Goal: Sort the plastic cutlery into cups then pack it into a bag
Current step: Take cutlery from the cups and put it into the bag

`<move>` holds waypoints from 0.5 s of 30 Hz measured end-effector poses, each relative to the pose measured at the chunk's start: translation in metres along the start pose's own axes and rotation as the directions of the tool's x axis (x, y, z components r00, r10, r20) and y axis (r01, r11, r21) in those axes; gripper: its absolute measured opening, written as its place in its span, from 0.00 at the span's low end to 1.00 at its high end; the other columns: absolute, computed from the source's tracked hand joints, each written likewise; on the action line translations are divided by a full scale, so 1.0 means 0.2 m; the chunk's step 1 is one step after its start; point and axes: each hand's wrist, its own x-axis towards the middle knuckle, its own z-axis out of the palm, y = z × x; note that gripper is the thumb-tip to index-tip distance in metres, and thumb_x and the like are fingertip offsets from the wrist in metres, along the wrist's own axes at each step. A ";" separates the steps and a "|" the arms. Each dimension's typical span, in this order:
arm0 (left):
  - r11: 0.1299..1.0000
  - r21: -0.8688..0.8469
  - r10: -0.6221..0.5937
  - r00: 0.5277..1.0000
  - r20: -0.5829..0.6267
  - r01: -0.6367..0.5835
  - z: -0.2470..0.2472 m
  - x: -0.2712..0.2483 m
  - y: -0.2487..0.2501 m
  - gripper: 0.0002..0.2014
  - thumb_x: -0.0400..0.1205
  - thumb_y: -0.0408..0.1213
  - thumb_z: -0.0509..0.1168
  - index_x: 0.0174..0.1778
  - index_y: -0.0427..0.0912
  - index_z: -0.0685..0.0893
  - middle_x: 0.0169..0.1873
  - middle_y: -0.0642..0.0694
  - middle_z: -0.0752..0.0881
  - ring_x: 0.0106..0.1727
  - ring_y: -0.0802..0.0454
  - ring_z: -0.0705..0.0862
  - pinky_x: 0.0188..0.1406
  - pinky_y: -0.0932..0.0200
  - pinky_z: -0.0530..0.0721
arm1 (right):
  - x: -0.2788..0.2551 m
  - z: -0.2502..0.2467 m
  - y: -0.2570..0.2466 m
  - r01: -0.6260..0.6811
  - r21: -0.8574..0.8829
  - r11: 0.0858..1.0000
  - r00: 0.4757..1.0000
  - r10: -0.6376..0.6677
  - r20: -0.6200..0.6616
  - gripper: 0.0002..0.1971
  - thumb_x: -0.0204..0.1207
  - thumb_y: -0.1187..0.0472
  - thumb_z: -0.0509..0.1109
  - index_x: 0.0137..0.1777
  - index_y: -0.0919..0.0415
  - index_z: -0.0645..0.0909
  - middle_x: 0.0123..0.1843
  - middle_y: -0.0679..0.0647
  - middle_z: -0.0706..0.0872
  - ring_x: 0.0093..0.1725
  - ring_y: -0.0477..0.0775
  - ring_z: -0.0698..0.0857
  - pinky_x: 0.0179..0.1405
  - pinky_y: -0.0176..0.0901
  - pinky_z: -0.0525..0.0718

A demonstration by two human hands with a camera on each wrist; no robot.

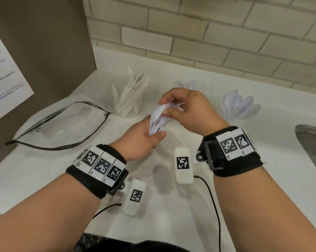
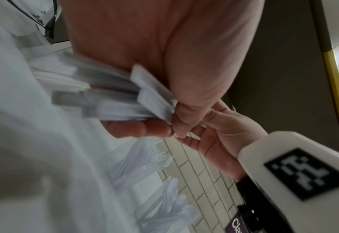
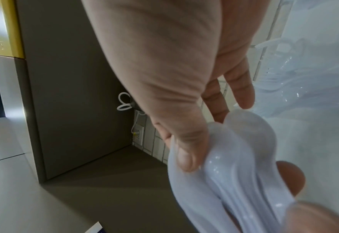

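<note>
On the white table (image 1: 44,179), going left to right: a clear zip bag (image 1: 59,128) with a dark rim lies open and slack, then a cup of knives (image 1: 130,97), a cup of forks (image 1: 193,85) and a cup of spoons (image 1: 239,106), all thin, glossy, translucent white plastic. The left hand (image 1: 140,140) has its grip curled round the handle ends of a bundle of cutlery (image 1: 159,120); the right hand (image 1: 188,110) pinches the bundle's upper ends, where smooth spoon bowls (image 3: 244,141) nest. The pieces are slick and stacked, so I judge a loosened squeeze could fan them out and spill some. The floppy bag mouth could also fold shut and snag tines.
</note>
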 end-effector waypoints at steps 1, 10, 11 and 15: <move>1.000 0.020 0.007 1.000 -0.001 -0.007 0.01 0.00 0.00 0.14 0.83 0.40 0.64 0.64 0.44 0.75 0.33 0.50 0.82 0.23 0.64 0.78 0.28 0.62 0.78 | 0.00 0.00 0.00 0.003 0.007 1.000 1.000 -0.003 -0.009 0.08 0.72 0.63 0.75 0.46 0.49 0.84 0.50 0.46 0.87 0.51 0.48 0.84 0.48 0.26 0.75; 0.990 -0.144 0.014 1.000 0.014 -0.012 0.03 -0.03 0.02 0.04 0.85 0.39 0.63 0.46 0.52 0.75 0.27 0.52 0.77 0.27 0.53 0.76 0.28 0.54 0.78 | 0.02 0.04 -0.02 -0.066 0.379 0.923 0.971 0.147 -0.189 0.12 0.70 0.67 0.77 0.31 0.54 0.80 0.37 0.52 0.88 0.42 0.56 0.87 0.50 0.56 0.88; 0.990 -0.142 0.010 1.000 0.010 -0.009 0.03 -0.02 0.02 0.04 0.85 0.39 0.63 0.46 0.52 0.75 0.26 0.53 0.77 0.26 0.54 0.76 0.28 0.54 0.78 | 0.02 0.04 -0.02 -0.052 0.385 0.922 0.969 0.141 -0.205 0.12 0.70 0.68 0.78 0.32 0.54 0.80 0.35 0.52 0.86 0.39 0.54 0.86 0.47 0.54 0.88; 0.984 -0.180 -0.009 1.000 -0.019 0.005 0.02 -0.02 0.02 0.03 0.83 0.40 0.65 0.48 0.48 0.76 0.26 0.50 0.78 0.26 0.51 0.76 0.29 0.52 0.78 | 0.01 0.03 -0.04 -0.022 0.473 0.881 0.958 0.154 -0.242 0.10 0.75 0.69 0.73 0.37 0.55 0.78 0.31 0.54 0.86 0.34 0.53 0.85 0.39 0.42 0.83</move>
